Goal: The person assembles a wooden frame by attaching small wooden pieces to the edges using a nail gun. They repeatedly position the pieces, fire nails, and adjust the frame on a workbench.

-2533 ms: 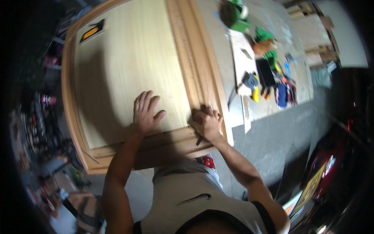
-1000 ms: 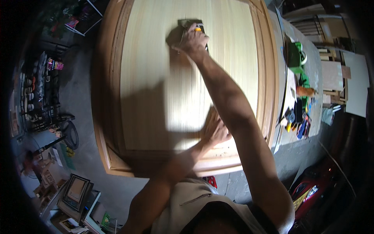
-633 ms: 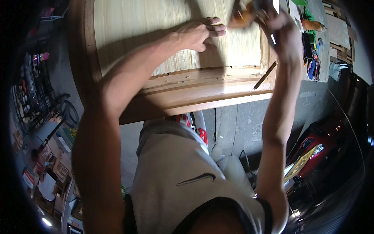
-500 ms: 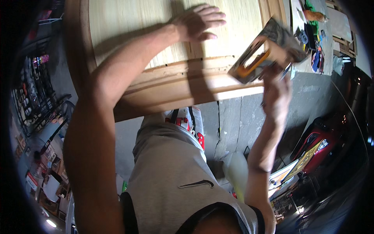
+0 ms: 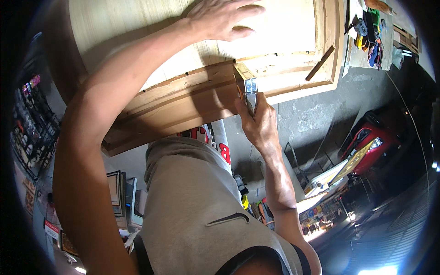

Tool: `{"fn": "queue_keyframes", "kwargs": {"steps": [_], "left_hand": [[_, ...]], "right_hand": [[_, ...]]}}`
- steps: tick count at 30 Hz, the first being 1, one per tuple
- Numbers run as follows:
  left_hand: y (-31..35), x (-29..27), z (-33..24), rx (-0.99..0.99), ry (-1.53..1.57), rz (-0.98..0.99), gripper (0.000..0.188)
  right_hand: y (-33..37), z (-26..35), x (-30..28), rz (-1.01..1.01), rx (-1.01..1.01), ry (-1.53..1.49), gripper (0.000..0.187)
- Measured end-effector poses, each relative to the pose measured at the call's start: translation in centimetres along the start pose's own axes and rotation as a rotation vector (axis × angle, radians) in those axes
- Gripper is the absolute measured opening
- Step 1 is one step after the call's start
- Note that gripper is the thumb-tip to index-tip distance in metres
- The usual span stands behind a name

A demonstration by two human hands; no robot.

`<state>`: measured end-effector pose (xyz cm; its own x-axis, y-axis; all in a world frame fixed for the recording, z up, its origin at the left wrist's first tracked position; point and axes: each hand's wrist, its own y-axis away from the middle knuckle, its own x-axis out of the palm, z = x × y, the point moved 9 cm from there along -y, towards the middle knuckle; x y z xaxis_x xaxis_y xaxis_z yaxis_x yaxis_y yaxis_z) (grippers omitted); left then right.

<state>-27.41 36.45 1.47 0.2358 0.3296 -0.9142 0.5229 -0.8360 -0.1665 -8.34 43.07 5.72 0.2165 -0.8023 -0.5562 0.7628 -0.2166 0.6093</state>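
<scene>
A wooden framed panel (image 5: 275, 27) lies before me, a pale sheet set inside a brown frame. My left hand (image 5: 222, 18) rests with fingers spread on the pale sheet. In my right hand (image 5: 261, 121) is what looks like a hand staple gun (image 5: 248, 85), its metal end catching the light. The fingers wrap round its handle. The tool is at the panel's near frame rail (image 5: 183, 103); whether its nose touches the wood I cannot tell. A thin dark brown strip (image 5: 320, 63) lies slanted across the frame's right corner.
Beyond the panel's right side stands a workbench (image 5: 387, 43) with tools and cloths. A red car (image 5: 371, 142) is parked at the right on the grey floor (image 5: 307, 112). Several picture frames (image 5: 117, 192) lean at the lower left, and cluttered racks (image 5: 32, 128) line the left.
My right hand has brought the staple gun left and turned it, from above the right corner to the near rail. The dark strip shows now. My left hand stays on the sheet.
</scene>
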Motion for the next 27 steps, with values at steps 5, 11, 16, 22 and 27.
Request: {"fn": "queue_keyframes", "kwargs": {"steps": [5, 11, 16, 22, 27], "left_hand": [[-0.3, -0.2, -0.2, -0.042, -0.039, 0.01, 0.059], [-0.3, -0.2, -0.2, -0.021, -0.057, 0.08, 0.058], [-0.7, -0.3, -0.5, -0.002, -0.058, 0.05, 0.057], [-0.5, -0.2, -0.4, 0.002, -0.064, 0.028, 0.056], [-0.6, 0.6, -0.6, 0.005, -0.036, 0.043, 0.055]], "right_hand": [[-0.7, -0.5, 0.8, -0.053, 0.053, 0.029, 0.031], [-1.0, -0.5, 1.4, -0.082, 0.034, 0.011, 0.034], [-1.4, -0.6, 1.5, -0.108, 0.086, 0.046, 0.035], [-1.6, -1.4, 1.6, -0.156, 0.108, 0.094, 0.037], [-2.1, -1.8, 2.4, -0.226, 0.067, 0.082, 0.031]]}}
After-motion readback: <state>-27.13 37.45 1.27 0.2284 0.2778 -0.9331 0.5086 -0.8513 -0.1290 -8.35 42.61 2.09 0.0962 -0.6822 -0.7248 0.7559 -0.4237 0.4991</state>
